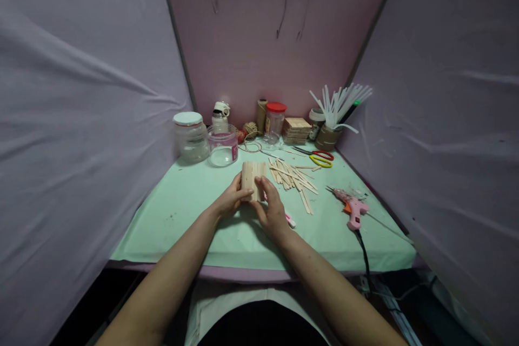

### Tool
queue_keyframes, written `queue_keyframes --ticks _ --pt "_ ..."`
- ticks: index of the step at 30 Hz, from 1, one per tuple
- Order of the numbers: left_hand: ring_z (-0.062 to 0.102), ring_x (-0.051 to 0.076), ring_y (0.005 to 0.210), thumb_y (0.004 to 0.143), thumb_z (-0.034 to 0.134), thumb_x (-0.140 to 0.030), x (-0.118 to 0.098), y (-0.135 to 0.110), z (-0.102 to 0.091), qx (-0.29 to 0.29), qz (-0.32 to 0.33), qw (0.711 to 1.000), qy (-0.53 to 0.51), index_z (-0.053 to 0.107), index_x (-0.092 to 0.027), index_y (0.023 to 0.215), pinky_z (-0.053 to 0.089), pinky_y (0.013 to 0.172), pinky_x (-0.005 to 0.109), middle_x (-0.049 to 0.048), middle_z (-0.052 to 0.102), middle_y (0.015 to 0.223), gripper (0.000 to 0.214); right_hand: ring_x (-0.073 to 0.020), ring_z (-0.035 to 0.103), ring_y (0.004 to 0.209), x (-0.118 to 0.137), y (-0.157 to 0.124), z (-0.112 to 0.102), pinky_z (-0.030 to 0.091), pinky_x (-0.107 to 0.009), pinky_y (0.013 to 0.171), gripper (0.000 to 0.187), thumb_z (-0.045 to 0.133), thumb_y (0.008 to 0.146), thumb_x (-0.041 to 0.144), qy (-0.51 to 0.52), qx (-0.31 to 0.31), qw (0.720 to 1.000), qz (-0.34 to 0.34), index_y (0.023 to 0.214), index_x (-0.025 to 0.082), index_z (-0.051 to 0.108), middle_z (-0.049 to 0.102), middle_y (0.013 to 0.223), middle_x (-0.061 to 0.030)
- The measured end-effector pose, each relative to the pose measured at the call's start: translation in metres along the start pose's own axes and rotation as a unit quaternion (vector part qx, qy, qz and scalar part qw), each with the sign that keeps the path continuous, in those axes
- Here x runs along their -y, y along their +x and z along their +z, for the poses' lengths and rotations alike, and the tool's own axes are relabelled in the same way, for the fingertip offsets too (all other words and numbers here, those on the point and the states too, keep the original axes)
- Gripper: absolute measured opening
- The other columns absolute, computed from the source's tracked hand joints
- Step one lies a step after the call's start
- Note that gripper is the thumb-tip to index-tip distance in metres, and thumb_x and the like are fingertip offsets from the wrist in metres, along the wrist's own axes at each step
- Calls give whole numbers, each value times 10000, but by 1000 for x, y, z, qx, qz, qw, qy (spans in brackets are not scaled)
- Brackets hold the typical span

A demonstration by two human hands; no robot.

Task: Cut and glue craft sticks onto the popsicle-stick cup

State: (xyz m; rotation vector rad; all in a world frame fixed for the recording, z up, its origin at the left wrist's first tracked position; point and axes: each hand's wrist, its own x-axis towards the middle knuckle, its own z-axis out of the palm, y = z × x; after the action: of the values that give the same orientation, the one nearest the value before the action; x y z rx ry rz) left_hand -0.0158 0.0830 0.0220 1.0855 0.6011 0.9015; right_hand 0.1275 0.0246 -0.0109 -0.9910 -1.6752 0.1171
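Observation:
Between my two hands is a pale panel of wooden craft sticks (253,173) laid side by side. My left hand (233,195) grips its left edge, thumb across the lower front. On the other side my right hand (272,211) holds the lower right part, with fingertips on the front face. Just right of the panel lies a loose heap of craft sticks (288,175). A pink and white tool (290,220) shows partly under my right hand; its kind is hidden. Farther right rests a pink hot glue gun (353,208) on its side.
Scissors with red and yellow handles (322,158) lie behind the sticks. Along the back stand a white-lidded jar (190,138), an open clear tub (223,146), a red-lidded jar (274,121), stacked wooden squares (297,131) and a pot (327,138) of glue sticks. A black cord (364,254) crosses the front edge.

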Motion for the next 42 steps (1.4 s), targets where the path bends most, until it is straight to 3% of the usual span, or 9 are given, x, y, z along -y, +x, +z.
queue_keyframes --ticks 9,22,30,42 --pt "594 275 1119 634 723 -165 2 -2 -1 -14 -7 999 39 363 -218 1374 500 892 361 112 584 1268 825 -261 400 1356 2 0 -1 369 -504 1107 677 588 897 235 17 10 1000 6 1488 275 261 471 1425 -119" --pt "655 249 962 660 706 -187 -4 -4 2 -11 -45 999 20 415 -230 1339 523 763 325 101 641 1153 739 -253 431 1340 -1 -1 -2 403 -500 1091 547 490 952 255 15 7 1000 20 1470 271 314 490 1421 -104" --pt "660 229 911 663 723 -203 -3 -4 2 -2 -51 999 9 441 -227 1301 518 712 293 95 651 1129 698 -253 432 1340 -1 -1 -2 390 -505 1102 575 522 941 244 9 5 1000 14 1475 265 310 496 1418 -109" --pt "646 263 969 651 759 -249 -2 -5 3 3 -37 999 26 434 -221 1309 507 767 322 97 642 1139 734 -262 448 1331 0 -5 -1 468 -494 1037 549 511 945 250 38 -3 998 46 1466 269 337 508 1412 -108"
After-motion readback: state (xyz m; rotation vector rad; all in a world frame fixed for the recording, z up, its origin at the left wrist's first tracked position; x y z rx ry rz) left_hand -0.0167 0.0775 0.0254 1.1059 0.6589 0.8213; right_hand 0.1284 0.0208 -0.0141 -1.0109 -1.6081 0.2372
